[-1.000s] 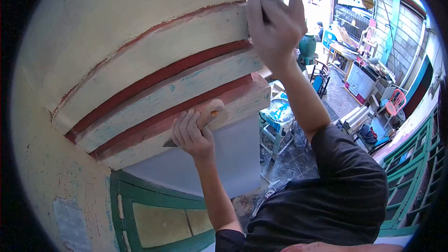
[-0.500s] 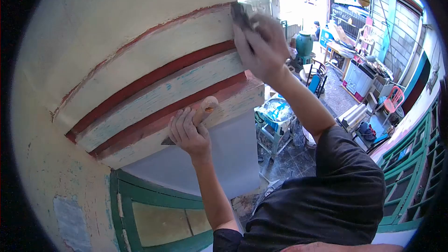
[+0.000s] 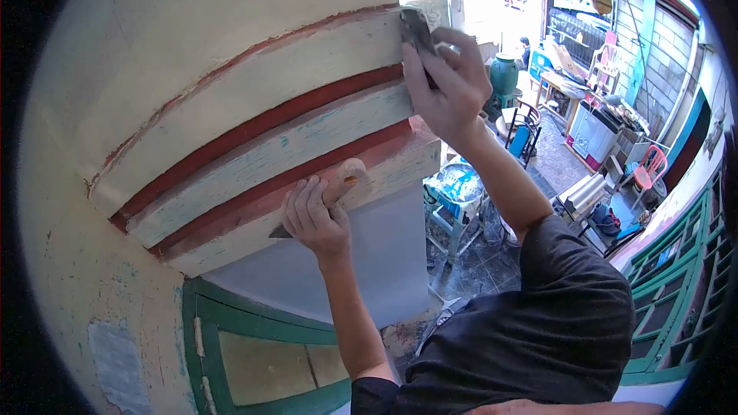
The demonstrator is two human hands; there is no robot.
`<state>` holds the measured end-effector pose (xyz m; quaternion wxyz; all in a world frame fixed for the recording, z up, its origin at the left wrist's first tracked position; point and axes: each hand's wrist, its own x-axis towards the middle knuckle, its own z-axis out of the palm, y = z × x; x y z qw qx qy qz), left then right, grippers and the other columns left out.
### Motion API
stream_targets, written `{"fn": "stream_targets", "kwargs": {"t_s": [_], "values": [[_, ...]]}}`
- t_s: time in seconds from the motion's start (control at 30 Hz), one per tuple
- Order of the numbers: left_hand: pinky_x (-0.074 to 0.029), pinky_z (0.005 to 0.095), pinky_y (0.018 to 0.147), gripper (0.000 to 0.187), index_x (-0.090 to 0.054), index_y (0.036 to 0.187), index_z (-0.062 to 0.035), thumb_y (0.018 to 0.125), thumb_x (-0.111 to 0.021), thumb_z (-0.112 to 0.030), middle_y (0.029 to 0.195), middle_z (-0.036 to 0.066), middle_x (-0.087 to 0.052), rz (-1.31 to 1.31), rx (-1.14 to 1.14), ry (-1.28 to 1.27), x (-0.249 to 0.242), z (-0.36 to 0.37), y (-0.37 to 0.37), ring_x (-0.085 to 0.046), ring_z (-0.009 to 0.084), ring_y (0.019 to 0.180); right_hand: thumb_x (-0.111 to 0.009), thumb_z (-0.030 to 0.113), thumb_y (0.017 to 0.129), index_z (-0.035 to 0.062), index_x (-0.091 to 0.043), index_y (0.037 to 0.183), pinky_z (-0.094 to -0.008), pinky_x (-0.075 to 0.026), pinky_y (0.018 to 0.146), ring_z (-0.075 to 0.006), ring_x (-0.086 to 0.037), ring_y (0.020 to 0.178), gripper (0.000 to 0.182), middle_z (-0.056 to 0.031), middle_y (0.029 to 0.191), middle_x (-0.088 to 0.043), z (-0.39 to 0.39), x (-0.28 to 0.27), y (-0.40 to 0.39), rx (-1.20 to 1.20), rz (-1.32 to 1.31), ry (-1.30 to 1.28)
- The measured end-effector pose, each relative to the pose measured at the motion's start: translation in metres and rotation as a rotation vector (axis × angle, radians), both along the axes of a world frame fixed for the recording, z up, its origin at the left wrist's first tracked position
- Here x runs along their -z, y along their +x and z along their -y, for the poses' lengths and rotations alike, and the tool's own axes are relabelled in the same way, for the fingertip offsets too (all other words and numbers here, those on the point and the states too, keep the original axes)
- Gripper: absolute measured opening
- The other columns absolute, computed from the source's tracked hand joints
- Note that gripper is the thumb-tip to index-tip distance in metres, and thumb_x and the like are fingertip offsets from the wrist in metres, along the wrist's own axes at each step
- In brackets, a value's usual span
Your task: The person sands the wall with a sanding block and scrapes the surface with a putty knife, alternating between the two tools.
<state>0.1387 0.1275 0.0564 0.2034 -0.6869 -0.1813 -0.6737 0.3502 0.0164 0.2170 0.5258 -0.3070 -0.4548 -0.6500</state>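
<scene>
Ledge (image 3: 254, 177) with red stripes is the landmark. Left hand (image 3: 314, 219) pressed against its lower edge, fingers clenched around a wooden-handled scraper (image 3: 338, 192). Right hand (image 3: 446, 81) at its upper right corner, fingers gripping a dark pad (image 3: 417, 29) against the cream band.

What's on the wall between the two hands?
In the head view, between the right hand with its scraper and the left hand run a dark red band, a worn cream moulding and another red band.
</scene>
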Motion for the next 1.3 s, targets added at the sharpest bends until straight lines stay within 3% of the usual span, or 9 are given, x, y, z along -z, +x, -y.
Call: {"fn": "stream_targets", "kwargs": {"t_s": [0.2, 0.3, 0.37, 0.47, 0.67, 0.7, 0.8, 1.13, 1.3], "values": [[-0.049, 0.0478, 0.102, 0.017, -0.065, 0.107, -0.0112, 0.106, -0.055, -0.024, 0.11, 0.004, -0.069, 0.008, 0.009, 0.009, -0.001, 0.001, 0.002, -0.067, 0.025, 0.108, -0.078, 0.007, 0.086, -0.0026, -0.077, 0.084, -0.0255, -0.048, 0.045, -0.0128, -0.066, 0.056, 0.01, -0.0125, 0.102, -0.069, 0.01, -0.079, 0.029, 0.165, 0.058, 0.05], [-0.05, 0.0475, 0.101, 0.017, -0.066, 0.107, -0.0114, 0.106, -0.055, -0.024, 0.11, 0.004, -0.069, 0.008, -0.003, 0.01, 0.0, 0.002, 0.001, -0.067, 0.0247, 0.108, -0.068, -0.003, 0.09, -0.0038, -0.07, 0.079, -0.033, -0.041, 0.054, -0.0196, -0.055, 0.056, 0.011, -0.0121, 0.067, -0.063, 0.015, -0.091, -0.008, -0.178, -0.242, 0.022], [-0.05, 0.0473, 0.101, 0.017, -0.066, 0.106, -0.0114, 0.106, -0.055, -0.024, 0.11, 0.004, -0.07, 0.01, 0.0, -0.009, 0.0, 0.001, 0.0, -0.067, 0.0248, 0.108, -0.079, 0.007, 0.085, -0.002, -0.077, 0.082, -0.0257, -0.049, 0.046, -0.0127, -0.065, 0.055, 0.009, -0.0122, 0.101, -0.07, 0.0, -0.056, 0.003, 0.068, -0.041, 0.099], [-0.049, 0.0473, 0.102, 0.015, -0.066, 0.106, -0.0113, 0.105, -0.055, -0.022, 0.11, 0.004, -0.07, 0.009, 0.003, -0.018, 0.003, 0.001, 0.0, -0.067, 0.0248, 0.108, -0.079, 0.006, 0.084, -0.0018, -0.076, 0.081, -0.0261, -0.049, 0.046, -0.012, -0.064, 0.055, 0.009, -0.0109, 0.1, -0.069, -0.009, -0.004, -0.021, 0.005, -0.047, -0.006], [-0.05, 0.0474, 0.102, 0.015, -0.066, 0.105, -0.0106, 0.105, -0.056, -0.021, 0.109, 0.004, -0.07, 0.0, -0.004, -0.01, 0.002, 0.001, 0.001, -0.067, 0.0252, 0.108, -0.079, 0.005, 0.084, -0.0014, -0.075, 0.083, -0.0282, -0.046, 0.047, -0.0128, -0.062, 0.056, 0.007, -0.0124, 0.098, -0.068, -0.005, -0.08, 0.015, 0.103, 0.039, 0.115], [-0.05, 0.0473, 0.102, 0.015, -0.066, 0.104, -0.0106, 0.105, -0.055, -0.021, 0.109, 0.004, -0.07, 0.008, 0.001, 0.0, 0.002, 0.0, 0.002, -0.067, 0.0252, 0.107, -0.079, 0.009, 0.085, 0.0018, -0.079, 0.082, -0.0306, -0.05, 0.057, -0.0173, -0.064, 0.059, 0.008, -0.0075, 0.065, -0.069, -0.013, -0.088, 0.01, -0.017, -0.077, 0.194], [-0.049, 0.0472, 0.102, 0.016, -0.066, 0.104, -0.0105, 0.106, -0.055, -0.022, 0.109, 0.004, -0.07, 0.021, 0.012, 0.02, 0.002, -0.002, 0.002, -0.067, 0.025, 0.108, -0.079, 0.004, 0.084, -0.0024, -0.075, 0.083, -0.0285, -0.046, 0.047, -0.0133, -0.06, 0.055, 0.007, -0.0132, 0.097, -0.068, -0.008, -0.057, -0.004, 0.134, -0.001, 0.162], [-0.049, 0.048, 0.102, 0.018, -0.065, 0.108, -0.0104, 0.106, -0.054, -0.024, 0.11, 0.004, -0.07, 0.021, 0.01, 0.01, 0.001, 0.0, 0.002, -0.067, 0.0252, 0.108, -0.067, -0.002, 0.091, -0.0039, -0.069, 0.073, -0.035, -0.043, 0.055, -0.0215, -0.058, 0.061, 0.018, -0.0137, 0.075, -0.065, 0.005, -0.08, -0.03, -0.062, -0.196, 0.039], [-0.049, 0.0488, 0.102, 0.017, -0.065, 0.108, -0.0099, 0.106, -0.054, -0.022, 0.112, 0.005, -0.07, 0.012, 0.014, 0.007, 0.0, 0.003, 0.0, -0.067, 0.0263, 0.109, -0.08, 0.007, 0.083, -0.0017, -0.074, 0.082, -0.0283, -0.047, 0.044, -0.013, -0.06, 0.052, 0.01, -0.0129, 0.094, -0.067, -0.01, -0.007, -0.028, 0.08, 0.046, 0.013]]}}
